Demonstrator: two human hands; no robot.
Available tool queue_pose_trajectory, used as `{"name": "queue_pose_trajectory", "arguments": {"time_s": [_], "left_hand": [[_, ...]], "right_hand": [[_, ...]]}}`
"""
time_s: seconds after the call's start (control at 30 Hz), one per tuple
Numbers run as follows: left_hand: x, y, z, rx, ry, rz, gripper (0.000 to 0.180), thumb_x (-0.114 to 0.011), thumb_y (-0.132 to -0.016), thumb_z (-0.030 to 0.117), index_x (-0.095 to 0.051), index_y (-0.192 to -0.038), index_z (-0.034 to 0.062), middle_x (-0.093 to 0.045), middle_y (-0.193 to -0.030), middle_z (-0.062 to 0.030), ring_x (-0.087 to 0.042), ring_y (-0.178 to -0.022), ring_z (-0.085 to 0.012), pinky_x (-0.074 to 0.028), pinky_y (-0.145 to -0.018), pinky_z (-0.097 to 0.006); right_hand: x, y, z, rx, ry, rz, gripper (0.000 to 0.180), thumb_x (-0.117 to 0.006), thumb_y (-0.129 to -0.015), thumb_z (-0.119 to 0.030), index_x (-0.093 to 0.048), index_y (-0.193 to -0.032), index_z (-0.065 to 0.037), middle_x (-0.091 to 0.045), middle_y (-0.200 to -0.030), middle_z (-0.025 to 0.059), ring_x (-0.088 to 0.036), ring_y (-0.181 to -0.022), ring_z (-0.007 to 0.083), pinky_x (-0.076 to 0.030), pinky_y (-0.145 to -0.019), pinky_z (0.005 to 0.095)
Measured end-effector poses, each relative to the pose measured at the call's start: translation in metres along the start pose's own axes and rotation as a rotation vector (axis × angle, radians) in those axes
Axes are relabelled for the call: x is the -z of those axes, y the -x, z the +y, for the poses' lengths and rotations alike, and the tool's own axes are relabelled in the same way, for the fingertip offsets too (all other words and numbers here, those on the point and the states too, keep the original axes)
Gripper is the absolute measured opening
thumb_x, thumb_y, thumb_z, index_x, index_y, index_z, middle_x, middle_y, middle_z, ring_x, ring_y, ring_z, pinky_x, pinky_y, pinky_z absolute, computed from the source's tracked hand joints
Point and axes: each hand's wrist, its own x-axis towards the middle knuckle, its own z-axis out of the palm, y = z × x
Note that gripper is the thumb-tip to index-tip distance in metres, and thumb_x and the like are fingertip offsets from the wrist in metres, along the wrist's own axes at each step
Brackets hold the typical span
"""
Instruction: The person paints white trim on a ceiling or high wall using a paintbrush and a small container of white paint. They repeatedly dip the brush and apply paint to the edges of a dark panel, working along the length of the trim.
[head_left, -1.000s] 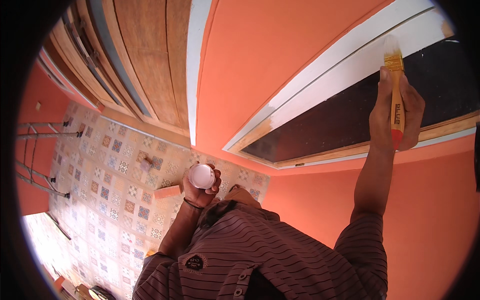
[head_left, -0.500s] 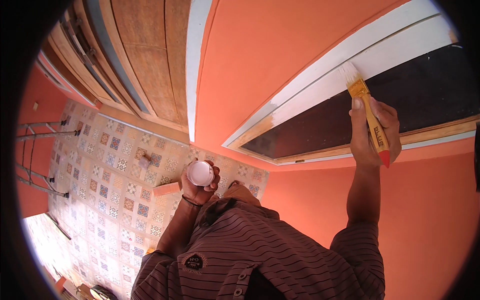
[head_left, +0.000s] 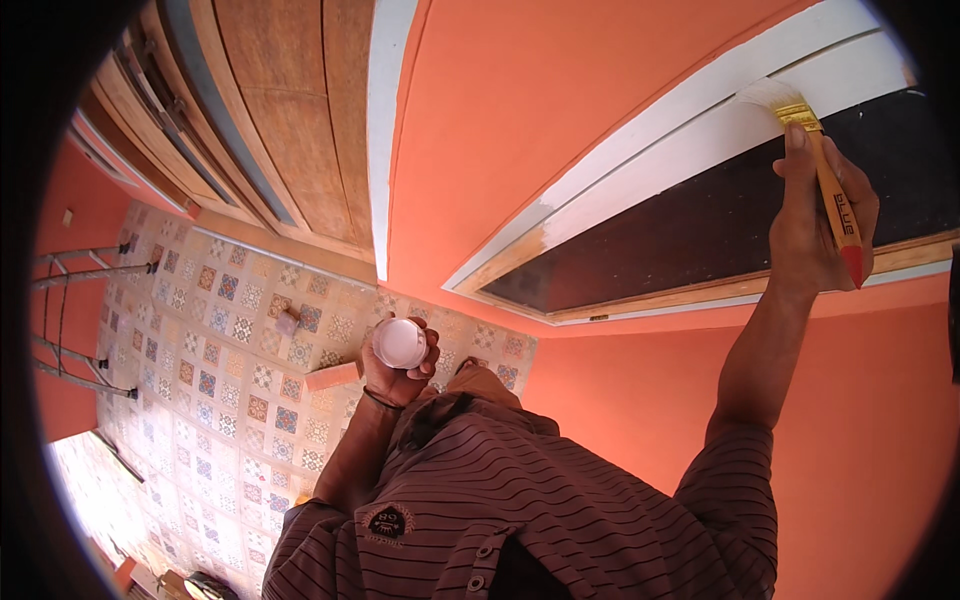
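Paintbrush [head_left: 825, 180] within right hand [head_left: 815, 225] fingers [head_left: 797, 160].

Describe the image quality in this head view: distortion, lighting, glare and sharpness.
Head view: strong fisheye, so the white window frame and wooden door bow toward a black circular rim; bright daylight washes out the patterned tile floor at lower left; the right hand, paintbrush and the left hand with its small white container look sharp.

Orange wall [head_left: 560, 110], white frame [head_left: 690, 130], striped brown shirt [head_left: 560, 510], multicoloured patterned floor tiles [head_left: 220, 350].
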Motion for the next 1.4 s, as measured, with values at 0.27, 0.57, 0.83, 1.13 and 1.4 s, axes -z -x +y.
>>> {"name": "queue_pose_trajectory", "arguments": {"time_s": [0.27,0.57,0.83,1.13,1.4], "left_hand": [[-0.002,0.001,0.000,-0.015,0.011,0.019,0.057,-0.052,-0.107,0.051,-0.069,-0.121,-0.0011,-0.071,-0.105,-0.0257,-0.064,-0.071,-0.0355,-0.048,-0.047,-0.030],[0.001,-0.002,0.000,-0.032,-0.017,0.035,0.057,-0.049,-0.107,0.052,-0.069,-0.121,0.0013,-0.070,-0.104,-0.0251,-0.065,-0.067,-0.0337,-0.049,-0.045,-0.029],[-0.004,-0.005,0.000,0.003,0.011,0.037,0.056,-0.049,-0.107,0.052,-0.070,-0.120,0.0017,-0.071,-0.104,-0.0258,-0.066,-0.068,-0.0341,-0.048,-0.044,-0.029],[0.004,-0.004,0.000,-0.046,0.004,0.052,0.056,-0.050,-0.107,0.052,-0.069,-0.120,0.0014,-0.070,-0.103,-0.0259,-0.066,-0.068,-0.0343,-0.048,-0.044,-0.029],[0.000,-0.006,0.001,-0.033,0.011,0.041,0.057,-0.049,-0.107,0.053,-0.069,-0.121,0.0007,-0.070,-0.104,-0.0261,-0.066,-0.068,-0.0343,-0.048,-0.044,-0.029]], "right_hand": [[-0.003,0.027,-0.008,0.458,0.496,-0.121,0.030,-0.092,-0.086,-0.008,-0.066,-0.099,-0.001,-0.075,-0.091,0.0152,-0.077,-0.072,0.0187,-0.066,-0.058,0.0258],[0.004,0.031,-0.014,0.123,0.054,-0.220,0.033,-0.094,-0.079,0.001,-0.071,-0.103,0.002,-0.075,-0.084,0.0095,-0.072,-0.067,0.0156,-0.059,-0.056,0.0225],[0.003,-0.013,-0.011,0.151,0.195,-0.094,0.026,-0.091,-0.086,-0.002,-0.070,-0.101,0.005,-0.076,-0.090,0.0174,-0.073,-0.065,0.0156,-0.064,-0.056,0.0232],[0.001,0.041,-0.005,0.544,0.445,-0.277,0.032,-0.093,-0.082,-0.003,-0.071,-0.105,0.002,-0.073,-0.093,0.0134,-0.075,-0.070,0.0210,-0.066,-0.059,0.0268],[0.016,0.039,-0.025,0.311,0.277,-0.401,0.031,-0.091,-0.084,-0.001,-0.071,-0.106,0.001,-0.076,-0.092,0.0182,-0.076,-0.072,0.0218,-0.064,-0.057,0.0282]]}}
